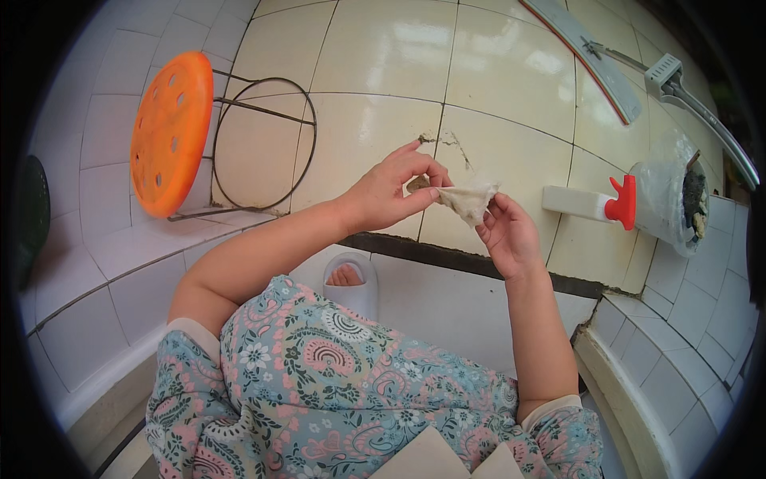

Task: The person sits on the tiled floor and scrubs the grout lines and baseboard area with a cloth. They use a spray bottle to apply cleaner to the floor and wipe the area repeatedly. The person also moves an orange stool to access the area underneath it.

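Observation:
Over the tiled floor, a crumpled off-white wipe [465, 201], thin and soiled in places, hangs stretched between my two hands. My left hand [396, 186] pinches one end of it between thumb and fingers, with the forefinger reaching outward. The other end is gripped by the fingertips of my right hand [508, 231]. Just beyond the left fingertips, dark dirt crumbs [456, 148] are scattered on a pale tile. Whether the wipe is cloth or paper cannot be made out.
An orange-topped stool [171, 134] with a black metal frame lies tipped at left. To the right are a white spray bottle [576, 203] with a red trigger, a bag-lined bin [661, 199] and a flat mop [586, 60]. A dark-edged step [408, 249] crosses before my slippered foot [349, 286].

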Demonstrator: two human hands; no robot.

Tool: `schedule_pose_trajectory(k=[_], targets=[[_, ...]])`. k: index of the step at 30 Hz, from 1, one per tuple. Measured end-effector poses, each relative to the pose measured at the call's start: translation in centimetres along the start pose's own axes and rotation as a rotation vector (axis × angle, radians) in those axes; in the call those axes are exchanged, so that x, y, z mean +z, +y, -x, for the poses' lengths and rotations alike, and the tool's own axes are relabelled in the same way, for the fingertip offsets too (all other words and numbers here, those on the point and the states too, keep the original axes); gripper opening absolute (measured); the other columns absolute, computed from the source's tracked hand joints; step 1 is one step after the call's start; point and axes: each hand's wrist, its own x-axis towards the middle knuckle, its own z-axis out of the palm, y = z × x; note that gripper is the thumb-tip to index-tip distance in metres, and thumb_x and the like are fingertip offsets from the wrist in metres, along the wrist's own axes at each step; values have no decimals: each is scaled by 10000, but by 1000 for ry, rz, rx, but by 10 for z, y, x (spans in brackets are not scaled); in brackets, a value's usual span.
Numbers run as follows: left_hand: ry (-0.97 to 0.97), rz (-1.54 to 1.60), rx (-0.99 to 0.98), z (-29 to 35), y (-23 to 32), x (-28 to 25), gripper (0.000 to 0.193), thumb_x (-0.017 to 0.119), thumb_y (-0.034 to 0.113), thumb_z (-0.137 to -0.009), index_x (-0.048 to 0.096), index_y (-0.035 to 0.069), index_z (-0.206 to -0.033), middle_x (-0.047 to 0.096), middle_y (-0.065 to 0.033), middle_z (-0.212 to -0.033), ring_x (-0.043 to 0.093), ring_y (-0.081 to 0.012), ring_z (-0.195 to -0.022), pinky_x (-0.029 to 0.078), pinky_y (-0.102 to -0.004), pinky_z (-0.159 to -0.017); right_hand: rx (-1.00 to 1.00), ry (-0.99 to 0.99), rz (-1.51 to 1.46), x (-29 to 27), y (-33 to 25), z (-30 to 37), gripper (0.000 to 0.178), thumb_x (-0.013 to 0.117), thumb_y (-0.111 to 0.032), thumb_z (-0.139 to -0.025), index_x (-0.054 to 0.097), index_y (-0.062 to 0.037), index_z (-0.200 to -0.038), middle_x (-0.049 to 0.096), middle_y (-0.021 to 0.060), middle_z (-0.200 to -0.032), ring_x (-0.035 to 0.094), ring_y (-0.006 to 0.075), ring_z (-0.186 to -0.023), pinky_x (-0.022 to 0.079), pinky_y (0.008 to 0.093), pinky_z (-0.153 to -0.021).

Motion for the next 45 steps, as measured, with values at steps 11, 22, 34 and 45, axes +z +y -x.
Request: schedule_pose_trajectory(k=[11,22,34,45], targets=[[-169,502,-321,4,7,-3,114,498,198,-968,491,99,-1023,525,43,-839,463,-38,-755,402,-214,-679,-152,-521,311,19,2,14,759,575,-451,-884,232,-93,-1459,378,109,-1422,296,242,-1342,216,384,-1106],[-176,553,-528,-2,7,-12,233,563,233,-928,506,89,-1102,572,7,-973,531,-71,-872,457,-244,-748,88,-301,181,5,10,9,310,681,-142,-838,498,-71,-1078,579,34,-1013,579,140,-954,482,299,-829],[137,654,-717,5,2,10,366,611,234,-904,464,45,-1180,547,-40,-1055,552,-119,-973,465,-296,-880,-587,-64,752,41,48,12,374,632,-130,-829,481,-14,-1150,511,92,-1112,517,180,-969,457,267,-733],[249,-126,-680,88,-92,-29,210,606,77,-828,603,80,-1038,595,-54,-975,589,-184,-878,479,-290,-765,-369,-289,993,49,46,29,392,575,-108,-862,524,-82,-1249,516,88,-1292,521,201,-1134,475,317,-842]])
